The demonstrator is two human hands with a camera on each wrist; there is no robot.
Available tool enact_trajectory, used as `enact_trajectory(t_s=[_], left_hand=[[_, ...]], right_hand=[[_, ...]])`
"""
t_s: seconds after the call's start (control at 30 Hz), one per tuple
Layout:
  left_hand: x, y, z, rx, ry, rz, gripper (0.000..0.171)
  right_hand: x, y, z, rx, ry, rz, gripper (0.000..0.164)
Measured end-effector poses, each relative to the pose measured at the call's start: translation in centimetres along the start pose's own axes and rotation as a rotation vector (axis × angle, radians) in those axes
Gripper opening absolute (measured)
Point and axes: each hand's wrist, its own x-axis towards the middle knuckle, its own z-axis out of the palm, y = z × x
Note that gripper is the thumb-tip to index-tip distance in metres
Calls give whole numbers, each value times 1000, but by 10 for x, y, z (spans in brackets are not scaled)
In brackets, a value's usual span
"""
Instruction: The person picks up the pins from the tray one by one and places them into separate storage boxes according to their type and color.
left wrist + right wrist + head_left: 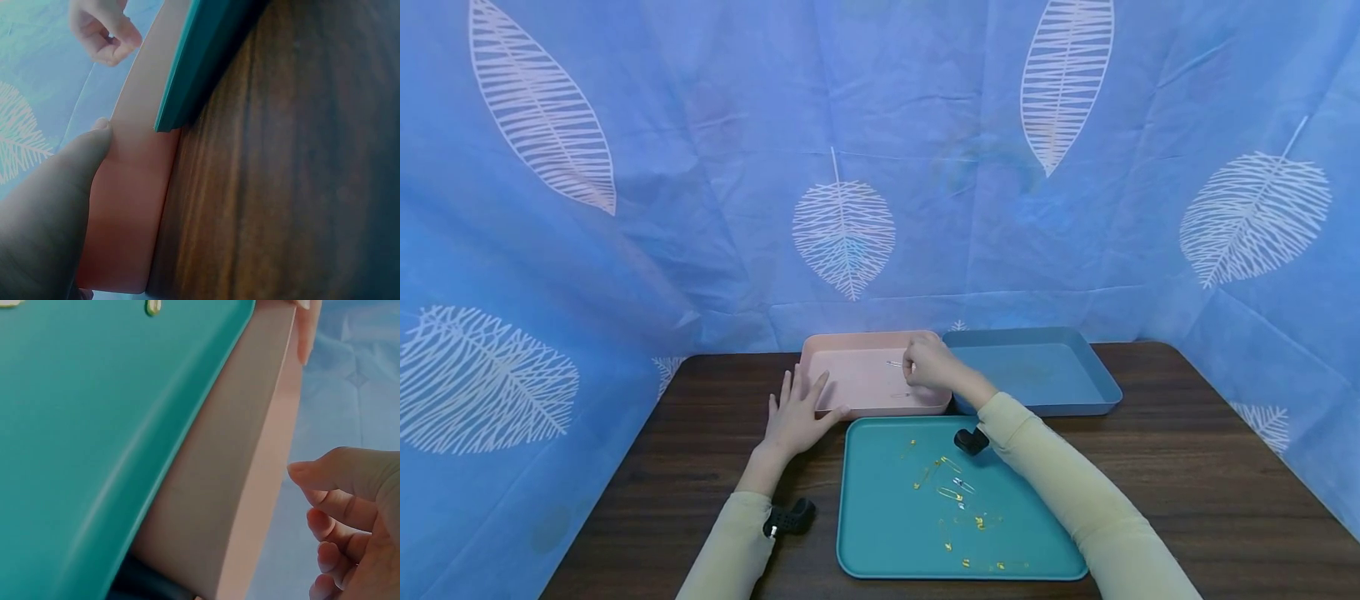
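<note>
A slim silver safety pin (894, 363) shows against the floor of the pink tray (857, 379), its long axis running left to right with a slight tilt, one end just beside the fingertips of my right hand (931, 364). I have that thumb drawn in against the forefinger and the other fingers curled; whether the pin is pinched there or lies loose, I cannot tell. A second silver pin (900, 395) lies nearer me in the same tray, stretched almost straight left to right; which way either head points is too small to make out. My left hand (796, 421) rests at the tray's left end, fingers spread and thumb along the near wall, grasping nothing. Gold pins (950, 493) and a few silver ones lie at mixed angles on the teal tray (880, 542) nearer me. The blue tray (1030, 367) sits right of the pink one on the dark wooden table (1150, 433), before a leaf-patterned blue cloth (925, 250).
</note>
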Motion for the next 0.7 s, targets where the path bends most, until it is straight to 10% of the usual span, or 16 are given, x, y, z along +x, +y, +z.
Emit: enact_trajectory(t_s=[0.7], left_hand=[[0, 1, -1, 5, -13, -14, 84]], right_hand=[[1, -1, 2, 13, 5, 47, 24]])
